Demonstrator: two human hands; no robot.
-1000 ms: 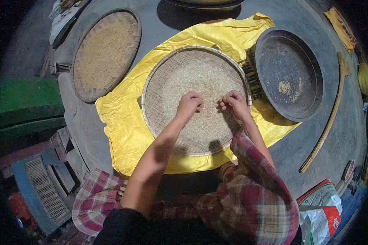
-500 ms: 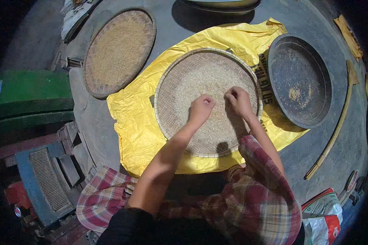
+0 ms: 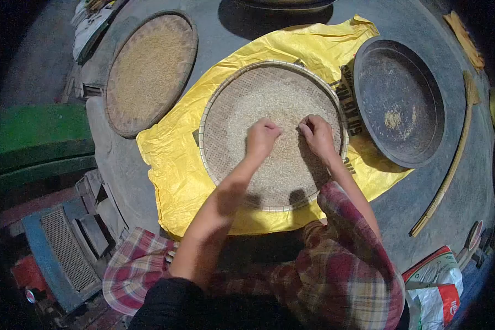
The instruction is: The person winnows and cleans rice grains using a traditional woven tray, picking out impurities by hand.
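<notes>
Uneven light falls on the grey floor [image 3: 393, 212], with a green panel [image 3: 44, 126] at left.

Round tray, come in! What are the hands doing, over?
Left hand, right hand above woven tray, both curled. Pale grain spread inside. Nothing visibly blocking; dark basin beside.

grey floor [image 3: 393, 214] bears yellow sheet [image 3: 179, 184] and stick [image 3: 446, 185]

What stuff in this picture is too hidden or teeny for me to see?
In the head view:
- Whether the left hand or right hand pinches any grains: fingers cover the gap, and grains are tiny.
- The middle of the yellow sheet: hidden by the woven tray.
- The top vessel's whole shape: cut off by the top edge.
</notes>
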